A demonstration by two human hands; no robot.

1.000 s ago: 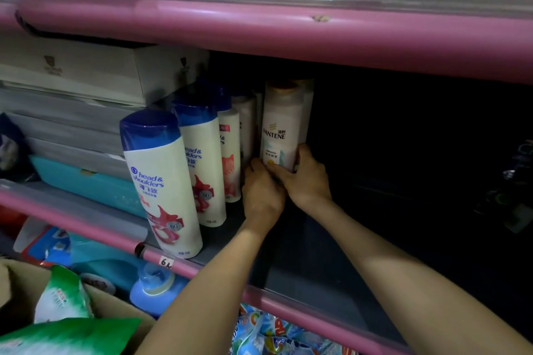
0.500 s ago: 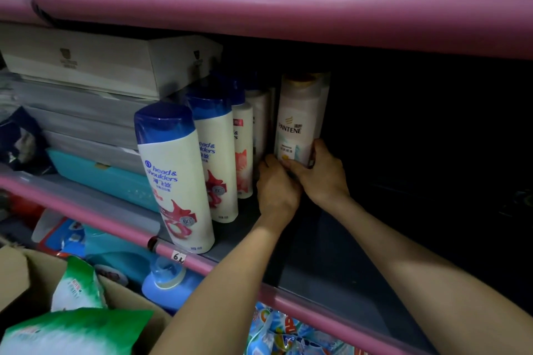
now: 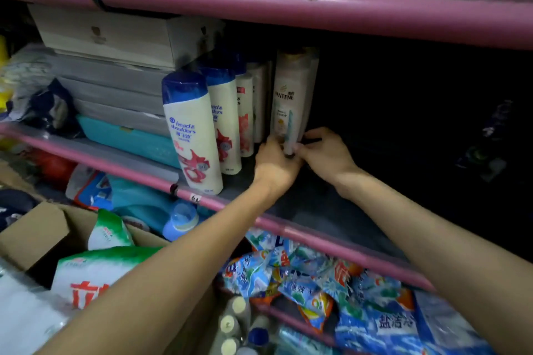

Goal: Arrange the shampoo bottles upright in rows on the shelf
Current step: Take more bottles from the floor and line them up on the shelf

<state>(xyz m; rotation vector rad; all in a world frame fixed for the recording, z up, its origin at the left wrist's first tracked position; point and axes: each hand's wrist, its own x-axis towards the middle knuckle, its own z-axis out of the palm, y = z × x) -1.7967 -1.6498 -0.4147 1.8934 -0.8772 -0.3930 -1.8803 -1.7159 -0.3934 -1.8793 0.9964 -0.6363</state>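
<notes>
A white Pantene shampoo bottle (image 3: 288, 101) stands upright on the pink-edged shelf (image 3: 317, 233), with another pale bottle close behind it. My left hand (image 3: 275, 166) grips its base from the left and my right hand (image 3: 323, 151) pinches the base from the right. To the left, a row of white Head & Shoulders bottles with blue caps (image 3: 191, 130) runs from the shelf's front edge toward the back, all upright.
Flat boxes (image 3: 115, 34) and a teal case (image 3: 127, 138) are stacked at the shelf's left. The shelf's right part is dark. Below are a cardboard box (image 3: 31, 233) with green-white bags, blue detergent packets (image 3: 331, 282) and several loose bottles (image 3: 233, 323).
Both hands stay on the Pantene bottle's base. The view has shifted, showing more of the goods below the shelf.
</notes>
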